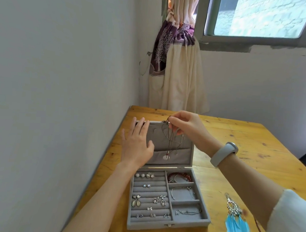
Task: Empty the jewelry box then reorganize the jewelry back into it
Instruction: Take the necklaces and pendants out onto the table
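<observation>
Pale walls meet in a corner behind a wooden desk, where a cream and purple curtain hangs beside a window. On the desk's left part, close to the wall, sits a grey jewelry box with its lid standing upright at the far side.

The left hand is flat and spread, fingers released, resting against the left part of the lid's inner face, its fingertips reaching the lid's top edge. The right hand, with a grey wristband on its wrist, is at the top of the lid near the clasp. Its grip is a pinch of thumb and fingers grasping the cords of the necklaces, which hang down the lid's lining, with a pale pendant low down at the lid's pocket.

The box's tray is still filled. Its left half is rows of padded rolls carrying small earrings, pearl studs in the far row and larger drop pairs in the middle. The right half has three compartments: a red bead bracelet in the far one, a silver bangle in the middle one, and a thin chain in the near one.

To the right of the box, lying on the desk near the white sleeve, is a feather earring with a silver filigree top and blue feathers.
</observation>
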